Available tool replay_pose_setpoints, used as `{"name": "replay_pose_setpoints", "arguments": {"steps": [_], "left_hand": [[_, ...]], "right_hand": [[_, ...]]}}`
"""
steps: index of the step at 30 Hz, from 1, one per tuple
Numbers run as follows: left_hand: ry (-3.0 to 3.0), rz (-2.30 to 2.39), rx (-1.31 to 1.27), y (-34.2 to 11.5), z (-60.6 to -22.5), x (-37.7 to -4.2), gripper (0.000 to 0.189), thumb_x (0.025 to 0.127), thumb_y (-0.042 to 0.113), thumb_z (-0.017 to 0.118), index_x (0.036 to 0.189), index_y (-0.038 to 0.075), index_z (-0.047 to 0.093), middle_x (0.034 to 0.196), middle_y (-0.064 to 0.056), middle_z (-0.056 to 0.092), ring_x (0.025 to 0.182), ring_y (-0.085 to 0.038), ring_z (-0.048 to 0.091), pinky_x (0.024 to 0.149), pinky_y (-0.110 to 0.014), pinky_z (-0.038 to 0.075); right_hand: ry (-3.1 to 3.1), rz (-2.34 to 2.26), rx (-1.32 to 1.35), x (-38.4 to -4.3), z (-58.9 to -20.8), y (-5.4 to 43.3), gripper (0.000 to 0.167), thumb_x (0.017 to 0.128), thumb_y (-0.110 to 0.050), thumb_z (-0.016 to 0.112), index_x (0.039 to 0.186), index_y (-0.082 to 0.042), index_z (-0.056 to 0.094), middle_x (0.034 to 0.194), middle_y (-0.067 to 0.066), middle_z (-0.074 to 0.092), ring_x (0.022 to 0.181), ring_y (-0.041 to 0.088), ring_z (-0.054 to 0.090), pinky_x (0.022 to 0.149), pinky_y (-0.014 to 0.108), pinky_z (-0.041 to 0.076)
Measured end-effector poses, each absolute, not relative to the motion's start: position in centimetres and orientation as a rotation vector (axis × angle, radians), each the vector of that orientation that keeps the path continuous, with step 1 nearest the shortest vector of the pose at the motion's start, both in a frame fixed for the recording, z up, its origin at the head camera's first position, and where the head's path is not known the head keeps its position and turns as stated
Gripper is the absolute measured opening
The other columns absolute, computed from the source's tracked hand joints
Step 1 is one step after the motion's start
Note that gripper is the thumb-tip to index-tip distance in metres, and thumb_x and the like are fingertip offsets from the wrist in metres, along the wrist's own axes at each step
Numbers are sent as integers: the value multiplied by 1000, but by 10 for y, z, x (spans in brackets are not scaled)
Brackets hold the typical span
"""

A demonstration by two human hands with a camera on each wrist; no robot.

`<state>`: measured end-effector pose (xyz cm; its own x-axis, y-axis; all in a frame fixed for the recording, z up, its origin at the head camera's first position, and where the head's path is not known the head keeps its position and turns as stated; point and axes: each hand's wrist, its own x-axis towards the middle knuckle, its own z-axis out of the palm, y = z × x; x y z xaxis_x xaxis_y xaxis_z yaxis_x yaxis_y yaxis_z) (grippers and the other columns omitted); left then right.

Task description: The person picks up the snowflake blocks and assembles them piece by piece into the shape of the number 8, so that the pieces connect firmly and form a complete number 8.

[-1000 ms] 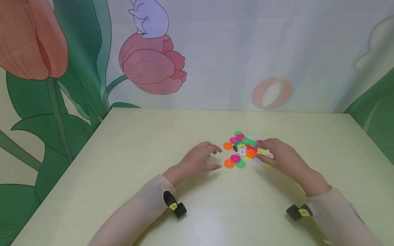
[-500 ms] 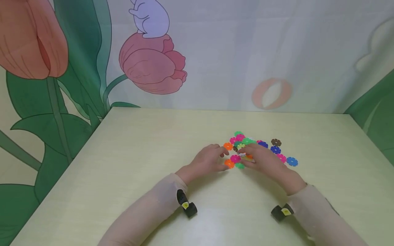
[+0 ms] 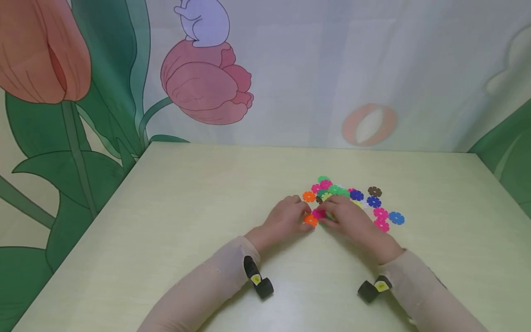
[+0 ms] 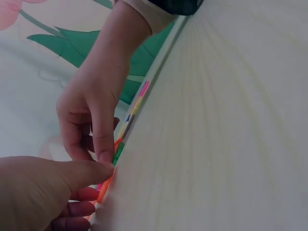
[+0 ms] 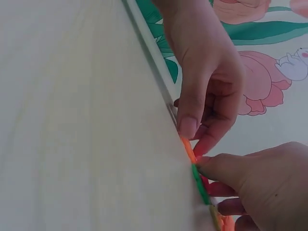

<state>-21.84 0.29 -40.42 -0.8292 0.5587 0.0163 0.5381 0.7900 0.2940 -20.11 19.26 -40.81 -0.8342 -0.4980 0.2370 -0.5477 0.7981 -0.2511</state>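
Flat, notched plastic interlocking discs in many colours lie in a loose pile on the table. At its near left side, my left hand (image 3: 286, 217) has its thumb and fingers curled at an orange disc (image 3: 310, 221). My right hand (image 3: 354, 222) reaches in from the other side, its thumb and forefinger at a pink disc (image 3: 318, 214). Both hands' fingertips nearly meet there. In the right wrist view a green disc (image 5: 199, 185) lies flat below the right thumb. The palms hide part of the pile.
Past the right hand lie a brown disc (image 3: 374, 191), a light blue disc (image 3: 396, 218) and dark blue and pink ones. More green, pink and orange discs sit behind the fingers. The pale table (image 3: 199, 184) ends at a curtain (image 3: 290, 83) printed with tulips.
My right hand has moved left across the pile, uncovering the brown, blue and pink discs on the right. My left hand has come right to the orange disc, and the fingers have closed in.
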Motion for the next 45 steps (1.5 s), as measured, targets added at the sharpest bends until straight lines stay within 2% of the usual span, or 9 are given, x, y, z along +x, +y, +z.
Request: {"name": "replay_pose_setpoints", "arguments": {"steps": [5,13,23,32,41,45], "left_hand": [[2935,465,918,4,-408,-217,30,83,34,74,104,13,70,94,0,60,87,-14,52,76,-21,45],[2894,625,873,3,-409,-215,26,82,28,74,99,10,66,94,0,58,90,-14,52,82,-22,45],[2833,672,838,1,-405,-215,26,82,23,74,99,11,59,89,1,55,86,-14,49,77,-21,44],[2943,573,969,-2,-408,-215,32,85,25,71,111,8,65,95,-1,60,92,-15,53,81,-23,47],[3020,614,965,-8,-402,-218,30,85,26,71,109,8,67,101,-4,66,95,-19,58,89,-31,47],[2968,756,938,-8,-404,-219,29,86,25,69,109,6,67,104,-6,68,96,-20,59,90,-31,48]], "right_hand": [[-2808,445,787,-199,-413,191,24,84,-20,74,104,-7,71,100,6,66,95,21,59,83,37,55],[-2736,392,760,-196,-412,193,23,88,-22,70,105,-7,71,100,7,69,98,24,62,84,39,55],[-2711,396,715,-193,-409,193,22,87,-19,70,105,-5,71,100,9,69,98,26,63,85,40,55],[-2645,423,705,-197,-415,195,19,84,-10,73,101,-5,70,98,9,70,94,25,65,81,38,56],[-2734,581,598,-197,-412,197,15,89,-15,68,102,-7,67,99,9,69,89,23,64,79,39,56],[-2835,763,520,-197,-409,196,14,92,-18,65,103,-10,67,95,5,70,81,18,60,74,33,53]]}}
